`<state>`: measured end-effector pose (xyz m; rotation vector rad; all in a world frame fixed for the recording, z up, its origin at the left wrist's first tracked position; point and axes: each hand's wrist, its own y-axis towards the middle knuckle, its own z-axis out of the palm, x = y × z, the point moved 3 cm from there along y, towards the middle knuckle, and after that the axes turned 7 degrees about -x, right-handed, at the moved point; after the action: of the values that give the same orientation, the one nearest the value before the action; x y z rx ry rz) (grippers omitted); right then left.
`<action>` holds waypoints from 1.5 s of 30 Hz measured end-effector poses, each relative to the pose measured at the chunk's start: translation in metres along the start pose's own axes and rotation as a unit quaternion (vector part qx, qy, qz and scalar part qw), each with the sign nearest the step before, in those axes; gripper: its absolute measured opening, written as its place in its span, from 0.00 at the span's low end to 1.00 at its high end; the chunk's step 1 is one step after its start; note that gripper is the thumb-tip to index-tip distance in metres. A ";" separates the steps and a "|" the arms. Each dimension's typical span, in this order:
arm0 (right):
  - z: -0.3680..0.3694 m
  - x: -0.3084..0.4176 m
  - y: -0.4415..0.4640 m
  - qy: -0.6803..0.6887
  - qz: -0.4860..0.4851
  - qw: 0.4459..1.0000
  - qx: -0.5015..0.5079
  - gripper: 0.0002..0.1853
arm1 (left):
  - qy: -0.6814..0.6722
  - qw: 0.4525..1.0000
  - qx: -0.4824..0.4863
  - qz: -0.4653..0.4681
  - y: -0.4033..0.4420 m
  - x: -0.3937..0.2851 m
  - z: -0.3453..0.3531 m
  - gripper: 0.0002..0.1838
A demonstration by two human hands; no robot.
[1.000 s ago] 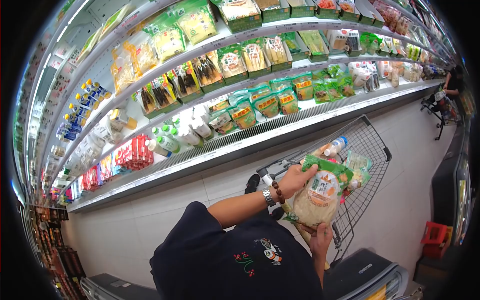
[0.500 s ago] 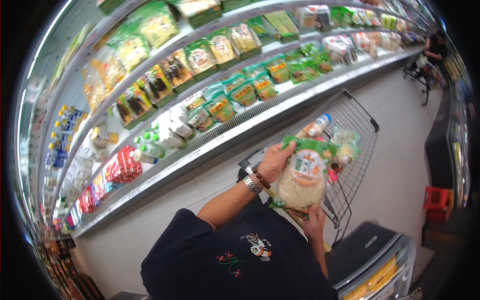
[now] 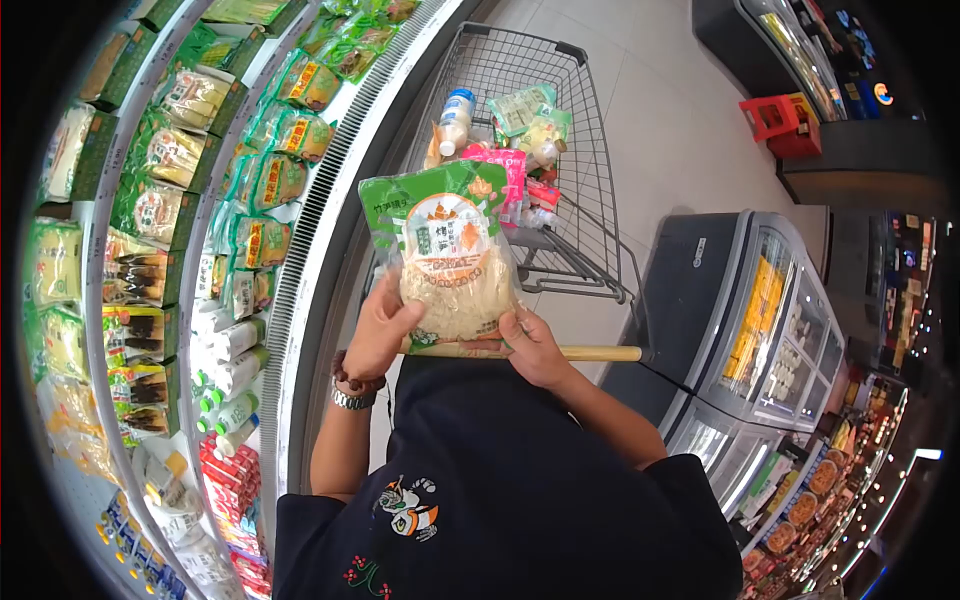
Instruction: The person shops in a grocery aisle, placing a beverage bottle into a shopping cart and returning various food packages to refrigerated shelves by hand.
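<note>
A green and clear plastic food package point(image 3: 445, 255) is held upright over the cart's handle, its printed front facing me. My left hand point(image 3: 378, 330) grips its lower left edge, and a beaded bracelet and a metal watch circle that wrist. The lower right corner is pinched by my right hand point(image 3: 535, 345). Behind the package stands a wire shopping cart point(image 3: 590, 180). In it lie a white bottle with a blue cap point(image 3: 456, 122), a green and clear bag point(image 3: 540, 135) and a pink package point(image 3: 512, 180), partly hidden.
Refrigerated shelves point(image 3: 275, 380) with packaged food and bottles run along the left. A glass-topped freezer point(image 3: 700, 290) stands at the right of the cart. Farther back at the right are red stools point(image 3: 785, 122) and more display cases.
The view has swung to the right, bringing the cart straight ahead. The package now stands more upright in front of me, with my left hand lower on its side.
</note>
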<state>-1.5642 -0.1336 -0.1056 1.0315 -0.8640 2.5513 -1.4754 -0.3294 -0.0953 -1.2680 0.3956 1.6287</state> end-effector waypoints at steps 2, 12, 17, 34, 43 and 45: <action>-0.007 0.004 0.015 0.001 0.020 1.000 -0.003 0.29 | -0.052 0.996 -0.052 -0.056 0.009 0.001 0.009 0.29; -0.263 0.104 0.334 -0.575 -0.074 0.769 -0.269 0.33 | 0.061 0.974 -0.211 -0.052 0.105 0.023 0.006 0.23; -0.349 0.049 0.506 -0.793 -0.102 0.538 -0.268 0.43 | 0.095 0.947 -0.294 -0.090 0.155 0.038 0.018 0.23; -0.414 0.106 0.563 -0.622 -0.279 0.621 -0.387 0.22 | 0.167 0.917 -0.348 -0.097 0.173 0.034 0.006 0.39; -0.202 0.227 0.294 0.027 -0.327 0.916 -0.229 0.46 | -0.106 0.956 -0.275 -0.013 0.184 0.023 0.024 0.26; -0.152 0.207 0.230 0.065 -0.303 0.933 -0.184 0.43 | -0.082 0.968 -0.235 0.004 0.176 0.032 0.021 0.27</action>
<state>-1.8953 -0.2200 -0.1471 0.8328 -0.7898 1.8320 -1.6331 -0.3778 -0.1674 -1.4592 -0.0996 1.8857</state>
